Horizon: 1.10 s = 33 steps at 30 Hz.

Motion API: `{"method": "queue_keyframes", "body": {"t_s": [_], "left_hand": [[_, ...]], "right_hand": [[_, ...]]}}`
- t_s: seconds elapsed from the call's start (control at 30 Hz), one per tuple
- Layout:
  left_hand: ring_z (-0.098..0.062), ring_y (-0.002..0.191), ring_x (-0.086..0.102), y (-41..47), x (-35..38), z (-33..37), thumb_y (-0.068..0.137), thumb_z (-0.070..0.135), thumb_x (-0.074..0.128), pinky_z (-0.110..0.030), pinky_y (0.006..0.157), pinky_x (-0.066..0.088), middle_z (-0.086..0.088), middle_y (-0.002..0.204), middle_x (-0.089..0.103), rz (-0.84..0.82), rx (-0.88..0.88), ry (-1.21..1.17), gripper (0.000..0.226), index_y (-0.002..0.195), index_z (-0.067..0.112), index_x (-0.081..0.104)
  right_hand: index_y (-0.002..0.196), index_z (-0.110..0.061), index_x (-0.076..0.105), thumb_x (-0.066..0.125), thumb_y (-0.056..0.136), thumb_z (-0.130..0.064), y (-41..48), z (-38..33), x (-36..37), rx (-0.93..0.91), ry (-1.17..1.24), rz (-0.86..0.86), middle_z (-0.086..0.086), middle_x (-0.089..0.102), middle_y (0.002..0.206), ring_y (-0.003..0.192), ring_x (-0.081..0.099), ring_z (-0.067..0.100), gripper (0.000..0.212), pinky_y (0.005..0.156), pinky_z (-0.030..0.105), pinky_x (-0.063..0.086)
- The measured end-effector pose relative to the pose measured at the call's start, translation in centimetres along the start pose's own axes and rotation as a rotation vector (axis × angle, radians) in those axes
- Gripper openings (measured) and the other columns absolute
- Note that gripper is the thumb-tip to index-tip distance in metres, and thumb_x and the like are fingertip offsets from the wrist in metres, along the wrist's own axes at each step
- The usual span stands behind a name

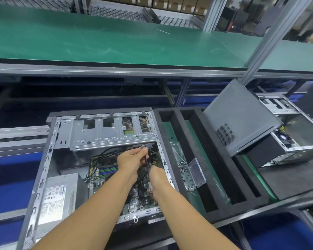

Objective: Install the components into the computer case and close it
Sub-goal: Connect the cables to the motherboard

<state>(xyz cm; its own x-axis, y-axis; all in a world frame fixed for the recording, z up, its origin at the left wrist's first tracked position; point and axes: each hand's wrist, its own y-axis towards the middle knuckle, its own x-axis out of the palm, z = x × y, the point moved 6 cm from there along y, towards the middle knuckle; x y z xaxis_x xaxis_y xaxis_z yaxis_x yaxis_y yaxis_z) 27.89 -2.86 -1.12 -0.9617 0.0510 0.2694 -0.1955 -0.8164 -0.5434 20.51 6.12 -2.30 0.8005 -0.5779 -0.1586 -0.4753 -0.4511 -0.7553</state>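
Found the computer case (43,159) lying open on its side beside a slotted black foam tray (172,110), with both hands reaching inside. Saw the left hand (132,159) pinching the plug end of a thin black cable (146,162) between thumb and fingertips, right at the lower edge of the drive cage (112,132). Saw the right hand (157,177) lower down, curled over the motherboard (105,171) just beside the same cable; could not tell whether gripping anything, with the fingers hidden. Noted the power supply (58,195) seated in the near left corner. Judged the step as cabling a drive, with closing not yet begun and a grey side panel (242,116) leaning well off to the right. Judged the next move as needing the plug squared to its socket and pushed straight home, then the slack tucked clear of the rim.
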Motion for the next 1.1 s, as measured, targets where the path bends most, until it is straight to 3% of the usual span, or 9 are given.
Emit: {"method": "queue_keyframes", "body": {"t_s": [0.07,0.13,0.5,0.73,0.9,1.03,1.1], "left_hand": [[-0.014,0.063,0.066,-0.02,0.10,-0.15,0.083,0.004,0.076,-0.017,0.050,0.052,-0.011,0.082,0.072,-0.011,-0.036,-0.045,0.026,0.106,-0.005,0.070],[-0.015,0.063,0.065,0.12,0.14,-0.09,0.081,0.004,0.078,-0.017,0.049,0.051,-0.012,0.082,0.071,-0.018,-0.074,-0.065,0.029,0.107,-0.006,0.069],[-0.016,0.065,0.066,0.02,-0.03,-0.79,0.082,0.002,0.076,-0.025,0.060,0.054,-0.012,0.085,0.072,-0.006,-0.041,-0.077,0.031,0.111,-0.003,0.067],[-0.014,0.061,0.067,0.08,-0.11,-0.75,0.081,0.007,0.079,-0.022,0.053,0.054,-0.010,0.073,0.072,0.052,0.014,-0.040,0.022,0.100,-0.003,0.074],[-0.014,0.060,0.068,0.35,-0.01,-0.53,0.080,0.007,0.080,-0.023,0.054,0.055,-0.012,0.076,0.072,0.065,-0.021,-0.049,0.025,0.101,-0.004,0.072],[-0.018,0.057,0.069,0.36,-0.26,-0.51,0.076,0.002,0.082,-0.027,0.053,0.057,-0.016,0.077,0.069,0.132,-0.066,-0.153,0.035,0.095,0.003,0.053],[-0.020,0.058,0.069,0.49,-0.33,-0.32,0.075,0.000,0.082,-0.029,0.054,0.056,-0.018,0.079,0.068,0.154,-0.052,-0.157,0.042,0.092,0.010,0.045]], "right_hand": [[0.121,-0.009,0.060,0.027,0.108,-0.023,0.14,0.05,-0.03,-0.013,-0.022,0.009,0.004,0.055,0.080,0.061,0.045,0.015,0.038,0.049,0.023,0.035],[0.114,-0.011,0.057,0.028,0.108,-0.023,0.23,0.12,-0.03,-0.009,-0.042,0.021,0.001,0.047,0.070,0.052,0.038,0.014,0.032,0.042,0.019,0.030],[0.125,-0.010,0.060,0.028,0.108,-0.023,0.15,0.00,-0.05,-0.019,-0.048,0.019,0.003,0.049,0.075,0.054,0.038,0.013,0.039,0.046,0.019,0.031],[0.095,-0.014,0.058,0.026,0.108,-0.025,-0.35,-0.11,-0.19,-0.019,-0.072,0.017,0.000,0.037,0.062,0.044,0.030,0.013,0.036,0.039,0.017,0.025],[0.095,-0.013,0.058,0.027,0.108,-0.025,-0.38,-0.19,-0.20,-0.031,-0.082,0.010,0.001,0.038,0.064,0.046,0.032,0.013,0.036,0.040,0.018,0.026],[0.099,-0.013,0.060,0.029,0.108,-0.024,-0.32,-0.29,-0.10,-0.054,-0.064,0.003,0.000,0.037,0.064,0.050,0.032,0.014,0.034,0.043,0.020,0.029],[0.111,-0.010,0.061,0.030,0.108,-0.024,-0.34,-0.32,0.01,-0.063,-0.059,-0.006,0.000,0.037,0.065,0.051,0.032,0.014,0.034,0.047,0.023,0.032]]}}
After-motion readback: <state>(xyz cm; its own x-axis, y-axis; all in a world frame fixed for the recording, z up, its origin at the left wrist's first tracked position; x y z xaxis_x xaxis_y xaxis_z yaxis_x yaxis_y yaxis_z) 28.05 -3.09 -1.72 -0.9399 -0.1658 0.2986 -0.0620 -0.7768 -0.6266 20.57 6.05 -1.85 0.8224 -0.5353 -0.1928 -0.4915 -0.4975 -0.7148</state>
